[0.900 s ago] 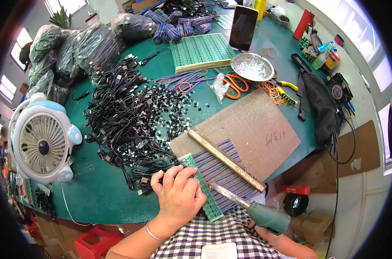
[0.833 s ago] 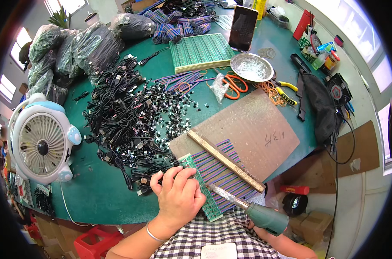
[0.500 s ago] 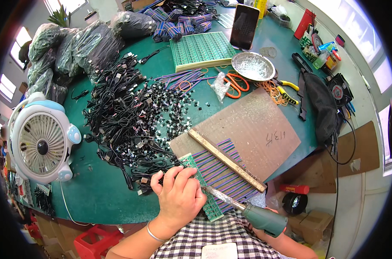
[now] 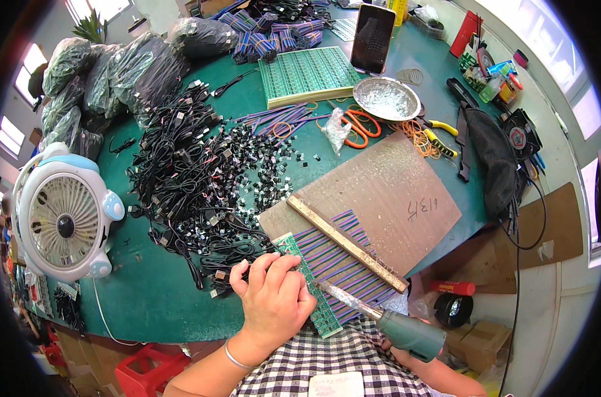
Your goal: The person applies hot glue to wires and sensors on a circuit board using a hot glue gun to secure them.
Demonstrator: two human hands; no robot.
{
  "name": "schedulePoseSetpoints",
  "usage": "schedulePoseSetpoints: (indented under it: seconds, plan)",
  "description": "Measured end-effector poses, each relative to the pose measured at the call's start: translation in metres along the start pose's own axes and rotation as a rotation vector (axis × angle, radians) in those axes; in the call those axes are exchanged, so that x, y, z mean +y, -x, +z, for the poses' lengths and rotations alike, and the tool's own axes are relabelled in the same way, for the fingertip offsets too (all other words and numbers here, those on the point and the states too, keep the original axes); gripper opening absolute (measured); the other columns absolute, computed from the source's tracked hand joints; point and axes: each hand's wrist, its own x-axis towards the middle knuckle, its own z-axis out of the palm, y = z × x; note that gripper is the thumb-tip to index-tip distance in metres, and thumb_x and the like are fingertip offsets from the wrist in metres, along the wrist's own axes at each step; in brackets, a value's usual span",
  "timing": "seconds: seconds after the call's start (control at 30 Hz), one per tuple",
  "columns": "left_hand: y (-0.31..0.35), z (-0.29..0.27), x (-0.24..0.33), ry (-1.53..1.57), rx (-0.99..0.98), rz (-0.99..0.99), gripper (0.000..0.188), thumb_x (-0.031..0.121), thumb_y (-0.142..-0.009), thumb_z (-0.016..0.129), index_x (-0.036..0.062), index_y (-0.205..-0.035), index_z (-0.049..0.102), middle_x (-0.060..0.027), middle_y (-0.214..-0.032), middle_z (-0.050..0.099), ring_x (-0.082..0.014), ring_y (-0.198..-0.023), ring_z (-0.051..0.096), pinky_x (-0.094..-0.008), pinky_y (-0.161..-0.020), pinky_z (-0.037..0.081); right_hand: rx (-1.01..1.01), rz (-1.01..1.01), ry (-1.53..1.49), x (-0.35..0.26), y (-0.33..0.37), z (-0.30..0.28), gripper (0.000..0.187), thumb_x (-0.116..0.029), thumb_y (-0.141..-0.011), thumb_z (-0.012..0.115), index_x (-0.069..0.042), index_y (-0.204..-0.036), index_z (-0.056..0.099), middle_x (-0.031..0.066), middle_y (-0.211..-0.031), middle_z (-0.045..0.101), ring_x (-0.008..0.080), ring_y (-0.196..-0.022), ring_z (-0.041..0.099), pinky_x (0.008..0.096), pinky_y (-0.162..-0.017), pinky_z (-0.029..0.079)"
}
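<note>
My left hand (image 4: 274, 298) rests with curled fingers on the left edge of a narrow green circuit board strip (image 4: 325, 317); what its fingertips pinch is hidden under them. From the strip, rows of purple and blue-black ribbon wires (image 4: 340, 264) run off to the right. A soldering iron (image 4: 409, 334) with a thick green body is in my right hand (image 4: 401, 356), which is mostly hidden behind it. The iron's metal tip points left and hovers over the wires, just right of the strip. Across the wires lies a long wooden bar (image 4: 343, 241).
A brown board (image 4: 413, 192) lies beneath the wires. Heaped black USB cables (image 4: 175, 159) and small connectors fill the left. A fan (image 4: 66, 225) stands beyond them. Stacked green circuit panels (image 4: 307, 76), a phone (image 4: 372, 40), a metal bowl (image 4: 386, 99) and orange scissors (image 4: 361, 126) lie farther back.
The soldering iron has shifted slightly right, its tip moving away from my left fingers and the board strip. My left hand has stayed nearly still.
</note>
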Motion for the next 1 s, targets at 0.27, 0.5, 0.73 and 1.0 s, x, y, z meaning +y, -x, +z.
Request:
schedulePoseSetpoints:
  seconds: [0.27,0.5,0.73,1.0]
  plan:
    - [0.000,0.000,0.000,-0.009,-0.008,-0.003,0.012,0.012,-0.062,0.064,0.0113,-0.069,0.054,0.0005,-0.101,0.057,-0.0216,-0.103,0.049,-0.0473,-0.094,0.023,-0.091,0.100,-0.218,-0.006,-0.005,0.003,0.038,-0.007,-0.073,0.073,0.001,-0.108,0.059,0.0089,-0.097,0.066,0.0185,-0.089,0.065,0.0272,-0.078,0.050]
    - [0.000,-0.001,-0.001,0.006,-0.016,-0.009,0.013,0.012,-0.061,0.064,0.0116,-0.069,0.054,0.0007,-0.101,0.057,-0.0216,-0.102,0.049,-0.0476,-0.094,0.023,-0.038,-0.043,0.182,-0.006,-0.006,-0.004,0.030,-0.009,-0.077,0.068,0.002,-0.104,0.058,0.0098,-0.091,0.065,0.0179,-0.082,0.064,0.0277,-0.073,0.050]
    - [0.000,0.000,0.000,0.013,-0.009,-0.006,0.017,0.008,-0.058,0.064,0.0129,-0.068,0.052,0.0005,-0.101,0.056,-0.0228,-0.104,0.049,-0.0461,-0.095,0.023,0.124,0.081,-0.298,-0.021,-0.017,-0.005,0.019,-0.008,-0.082,0.060,0.001,-0.098,0.058,0.0086,-0.078,0.062,0.0172,-0.069,0.061,0.0299,-0.066,0.050]
    - [0.001,-0.002,-0.004,0.062,-0.015,-0.016,0.017,0.007,-0.058,0.064,0.0142,-0.068,0.053,0.0019,-0.102,0.057,-0.0231,-0.104,0.049,-0.0458,-0.095,0.023,0.057,0.124,-0.313,-0.024,-0.012,-0.014,0.019,-0.009,-0.081,0.063,-0.001,-0.098,0.061,0.0071,-0.079,0.063,0.0180,-0.073,0.062,0.0289,-0.068,0.049]
